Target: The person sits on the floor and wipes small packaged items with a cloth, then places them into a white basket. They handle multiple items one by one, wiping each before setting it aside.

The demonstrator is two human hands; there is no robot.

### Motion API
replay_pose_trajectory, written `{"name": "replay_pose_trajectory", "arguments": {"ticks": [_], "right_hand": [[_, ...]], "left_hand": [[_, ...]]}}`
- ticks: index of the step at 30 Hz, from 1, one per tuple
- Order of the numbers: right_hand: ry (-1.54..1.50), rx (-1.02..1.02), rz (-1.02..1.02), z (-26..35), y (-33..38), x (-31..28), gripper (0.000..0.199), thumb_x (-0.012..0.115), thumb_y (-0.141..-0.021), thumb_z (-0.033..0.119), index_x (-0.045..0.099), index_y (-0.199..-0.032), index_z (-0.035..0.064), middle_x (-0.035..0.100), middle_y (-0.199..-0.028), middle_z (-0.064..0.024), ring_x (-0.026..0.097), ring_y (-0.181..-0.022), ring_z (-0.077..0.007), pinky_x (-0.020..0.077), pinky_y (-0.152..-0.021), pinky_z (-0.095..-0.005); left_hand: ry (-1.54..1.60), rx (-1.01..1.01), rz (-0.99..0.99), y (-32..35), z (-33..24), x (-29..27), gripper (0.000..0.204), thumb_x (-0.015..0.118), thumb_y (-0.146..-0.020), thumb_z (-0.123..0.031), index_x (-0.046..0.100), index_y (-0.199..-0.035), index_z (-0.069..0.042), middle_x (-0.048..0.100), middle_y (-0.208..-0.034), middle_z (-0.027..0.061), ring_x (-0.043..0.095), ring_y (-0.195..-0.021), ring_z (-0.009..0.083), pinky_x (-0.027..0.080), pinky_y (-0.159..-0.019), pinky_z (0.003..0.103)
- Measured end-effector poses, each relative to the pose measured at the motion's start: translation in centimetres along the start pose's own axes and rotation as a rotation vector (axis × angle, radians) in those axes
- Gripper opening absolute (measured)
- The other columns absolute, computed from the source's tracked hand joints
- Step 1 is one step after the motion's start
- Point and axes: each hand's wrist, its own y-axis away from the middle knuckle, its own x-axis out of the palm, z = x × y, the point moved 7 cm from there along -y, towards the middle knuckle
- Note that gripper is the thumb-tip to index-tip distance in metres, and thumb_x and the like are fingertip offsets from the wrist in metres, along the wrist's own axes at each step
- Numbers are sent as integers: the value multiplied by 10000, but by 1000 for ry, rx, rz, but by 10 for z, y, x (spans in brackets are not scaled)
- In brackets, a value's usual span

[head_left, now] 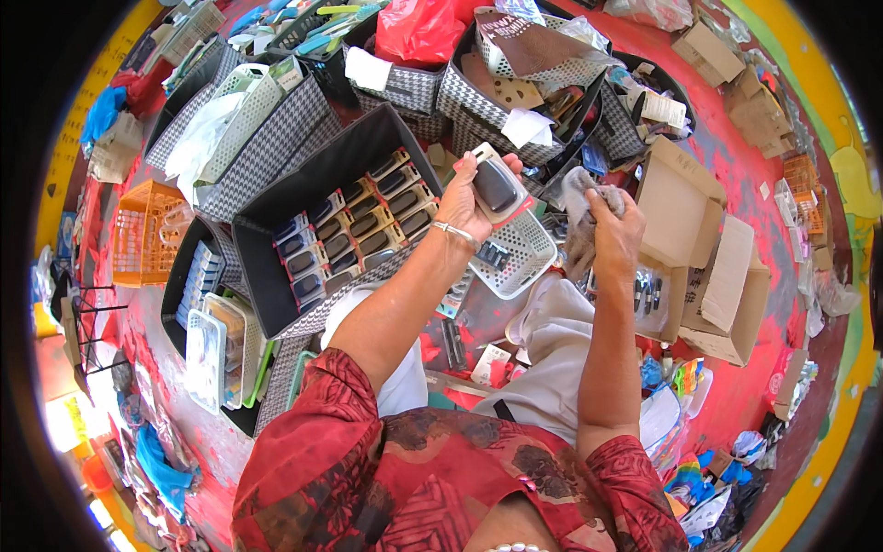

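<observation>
My left hand (471,198) grips a blister pack (498,188) with a dark, rounded-oblong item under its clear front; the exact kind of item I cannot tell. In my right hand (617,224) a crumpled grey-brown rag (580,223) is bunched between the fingers, a short way right of the pack. Left of my left forearm stands a black-lined houndstooth storage box (262,241), where similar packs (370,224) lie in rows. Below the held pack is a white perforated basket (527,258) with small dark things in it.
Houndstooth bins (478,97) filled with goods crowd the far side, a red plastic bag (418,32) among them. An orange crate (147,235) stands at the left. Open cardboard boxes (676,207) are close on the right. Loose goods (492,363) lie near my legs.
</observation>
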Motion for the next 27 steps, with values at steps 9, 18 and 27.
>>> {"name": "replay_pose_trajectory", "arguments": {"ticks": [9,18,27], "right_hand": [[-607,411,381,-6,42,65,290,714,-717,187,606,-921,11,589,-789,-26,539,-684,-103,448,-618,-245],[249,-447,-47,48,45,34,168,681,-715,101,606,-834,10,608,-715,-87,585,-618,-160,447,-525,-276],[-173,-185,195,54,40,19,112,650,-772,115,604,-828,30,567,-643,13,531,-575,-85,427,-535,-235]], "left_hand": [[-75,106,89,7,0,14,438,405,-910,-397,464,-1122,-18,573,-1084,146,551,-980,220,470,-843,369],[-170,28,127,11,6,22,458,438,-876,-460,456,-1147,-92,562,-1051,131,539,-993,234,430,-886,385],[18,-33,329,11,-9,33,624,338,-857,-566,427,-1209,-59,555,-1104,162,579,-908,242,498,-744,416]]}}
